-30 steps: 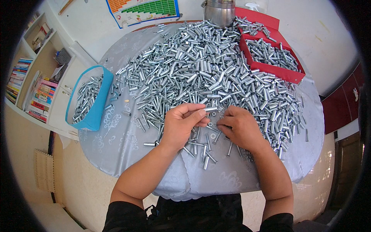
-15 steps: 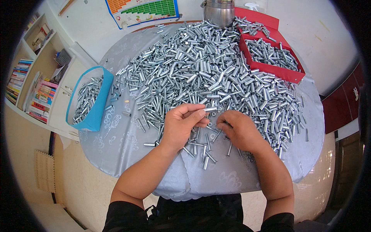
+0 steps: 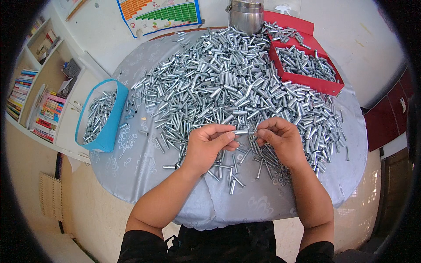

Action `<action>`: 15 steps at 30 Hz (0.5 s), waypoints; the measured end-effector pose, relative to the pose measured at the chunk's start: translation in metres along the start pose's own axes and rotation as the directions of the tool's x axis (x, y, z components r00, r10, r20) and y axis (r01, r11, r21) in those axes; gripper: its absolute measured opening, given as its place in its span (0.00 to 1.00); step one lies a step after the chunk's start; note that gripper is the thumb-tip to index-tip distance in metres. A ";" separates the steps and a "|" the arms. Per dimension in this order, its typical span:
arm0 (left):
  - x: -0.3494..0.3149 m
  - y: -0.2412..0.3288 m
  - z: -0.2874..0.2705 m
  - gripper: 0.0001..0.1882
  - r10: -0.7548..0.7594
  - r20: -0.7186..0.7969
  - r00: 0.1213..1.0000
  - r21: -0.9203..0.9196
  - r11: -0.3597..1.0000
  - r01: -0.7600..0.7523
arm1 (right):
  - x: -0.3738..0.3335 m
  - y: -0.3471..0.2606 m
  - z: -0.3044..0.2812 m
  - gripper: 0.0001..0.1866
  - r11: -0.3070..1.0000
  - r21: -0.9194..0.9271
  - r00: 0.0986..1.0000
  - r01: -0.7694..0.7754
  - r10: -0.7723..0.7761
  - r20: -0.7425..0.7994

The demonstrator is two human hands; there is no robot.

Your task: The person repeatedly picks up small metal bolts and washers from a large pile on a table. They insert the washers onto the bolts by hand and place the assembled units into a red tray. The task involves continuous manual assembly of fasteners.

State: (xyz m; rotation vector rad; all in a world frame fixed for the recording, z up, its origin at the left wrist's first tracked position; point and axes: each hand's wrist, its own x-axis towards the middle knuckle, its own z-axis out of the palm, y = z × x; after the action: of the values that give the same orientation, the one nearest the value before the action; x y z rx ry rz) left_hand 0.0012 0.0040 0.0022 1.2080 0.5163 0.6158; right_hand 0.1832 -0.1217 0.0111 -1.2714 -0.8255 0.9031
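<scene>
Between the thumb and fingers of my left hand (image 3: 209, 141) is a shiny metal sleeve anchor (image 3: 241, 132), lying level and pointing right. My right hand (image 3: 280, 139) is pinched closed at the anchor's right end; whatever small piece its fingertips hold is too hidden to name. Behind both hands spreads a large heap of silver sleeves and bolts (image 3: 219, 74). Several loose bolts (image 3: 231, 179) lie in front of my left hand. Small nuts and washers (image 3: 280, 173) are gathered beside my right wrist.
A blue box (image 3: 105, 131) of metal pieces stands at the left table edge. At the back right is an open red box (image 3: 307, 81) with more pieces, next to a steel pot (image 3: 246, 17). The round table wears a grey cloth (image 3: 131, 179). A bookshelf (image 3: 48, 83) stands left.
My right hand has come up from the small parts on the table to the anchor's right end. My left hand keeps its hold on the anchor, nearly in place.
</scene>
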 end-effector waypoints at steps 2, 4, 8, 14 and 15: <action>0.000 -0.001 0.000 0.11 -0.007 0.006 1.000 -0.005 1.000 0.007 | 0.000 0.000 -0.001 0.05 1.000 0.001 1.000 0.012 -0.012 0.020; 0.000 -0.002 -0.001 0.11 -0.004 0.013 1.000 0.000 1.000 0.004 | 0.000 0.000 -0.001 0.05 1.000 -0.006 0.999 0.021 -0.021 0.046; 0.000 -0.002 -0.001 0.11 -0.002 0.023 1.000 0.001 1.000 0.002 | -0.001 0.002 0.000 0.05 1.000 -0.016 0.997 0.023 -0.022 0.070; 0.000 0.000 -0.001 0.11 -0.015 0.047 0.999 -0.021 1.000 0.016 | 0.000 0.008 0.001 0.06 0.999 -0.026 0.997 0.035 -0.033 0.071; 0.000 0.000 -0.001 0.11 -0.016 0.044 0.999 -0.018 1.000 0.017 | 0.000 0.008 0.002 0.06 0.998 -0.043 0.997 0.045 -0.042 0.069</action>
State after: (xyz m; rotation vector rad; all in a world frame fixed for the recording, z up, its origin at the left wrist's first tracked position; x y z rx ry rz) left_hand 0.0005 0.0044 0.0018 1.1961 0.4817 0.5777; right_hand 0.1808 -0.1208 0.0029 -1.2618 -0.9284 0.9017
